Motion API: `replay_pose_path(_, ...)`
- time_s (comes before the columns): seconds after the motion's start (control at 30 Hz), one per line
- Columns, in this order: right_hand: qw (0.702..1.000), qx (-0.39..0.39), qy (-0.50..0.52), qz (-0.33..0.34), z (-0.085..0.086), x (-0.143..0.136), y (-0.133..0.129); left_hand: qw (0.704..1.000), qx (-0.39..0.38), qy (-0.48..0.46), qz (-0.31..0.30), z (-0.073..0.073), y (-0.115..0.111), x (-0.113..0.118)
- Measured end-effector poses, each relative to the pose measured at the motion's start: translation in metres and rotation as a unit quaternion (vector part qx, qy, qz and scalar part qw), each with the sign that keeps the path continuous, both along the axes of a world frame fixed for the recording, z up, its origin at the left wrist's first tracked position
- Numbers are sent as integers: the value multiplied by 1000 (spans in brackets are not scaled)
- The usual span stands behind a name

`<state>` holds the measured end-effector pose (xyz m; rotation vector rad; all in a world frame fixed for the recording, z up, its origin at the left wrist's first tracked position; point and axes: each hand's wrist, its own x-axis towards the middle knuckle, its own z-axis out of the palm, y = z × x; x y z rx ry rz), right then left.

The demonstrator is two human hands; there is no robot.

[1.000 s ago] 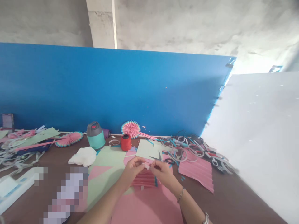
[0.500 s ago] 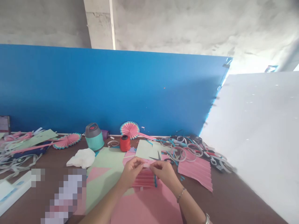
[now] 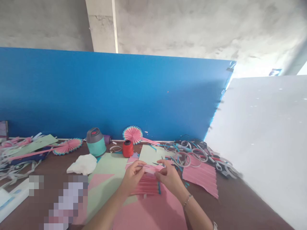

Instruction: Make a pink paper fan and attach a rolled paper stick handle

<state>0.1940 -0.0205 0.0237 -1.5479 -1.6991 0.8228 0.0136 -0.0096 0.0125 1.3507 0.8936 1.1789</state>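
Pleated pink paper (image 3: pixel 147 185) with a blue edge lies below and between my hands, over a large pink sheet (image 3: pixel 153 212). My left hand (image 3: pixel 133 175) pinches the left end of a small pale pink strip (image 3: pixel 150 169) with thumb and fingertips. At the strip's right end is my right hand (image 3: pixel 168 175), its thumb near the strip and its index finger lifted apart. Behind the hands lie a pale green sheet (image 3: pixel 150 155) and scissors, mostly hidden. Right of my right hand rests another pleated pink sheet (image 3: pixel 201 175).
A red thread spool (image 3: pixel 128 149), a teal and grey container (image 3: pixel 96 142) and a round pink paper fan (image 3: pixel 132 134) stand at the back. White cloth (image 3: pixel 82 164) lies left. Rings (image 3: pixel 182 159) and cables are at the right, below a blue partition (image 3: pixel 107 92).
My right hand's index finger has lifted away from its thumb, and more of the pale pink strip shows between my hands. The view has shifted slightly.
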Motion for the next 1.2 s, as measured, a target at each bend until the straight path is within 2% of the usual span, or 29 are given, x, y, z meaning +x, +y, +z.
replay_pose_path(0.2,994,17,-106,-33,7,0,-2,1000,11,26,-7,-1,-2,2)
replay_pose_path(0.33,990,39,-129,-46,7,4,0,999,17,22,23,0,0,-5)
replay_pose_path(0.43,995,25,-77,-53,3,13,4,999,8,4,44,6,2,-14)
replay_pose_path(0.53,1000,9,7,-25,-1,19,8,999,5,-8,43,10,3,-20)
replay_pose_path(0.67,998,19,55,-9,-7,22,12,999,21,-8,41,10,4,-24)
replay_pose_path(0.83,998,36,54,-13,-12,22,14,999,32,5,33,9,5,-26)
replay_pose_path(1.2,998,45,-1,-38,-12,20,16,997,40,61,5,18,-1,-30)
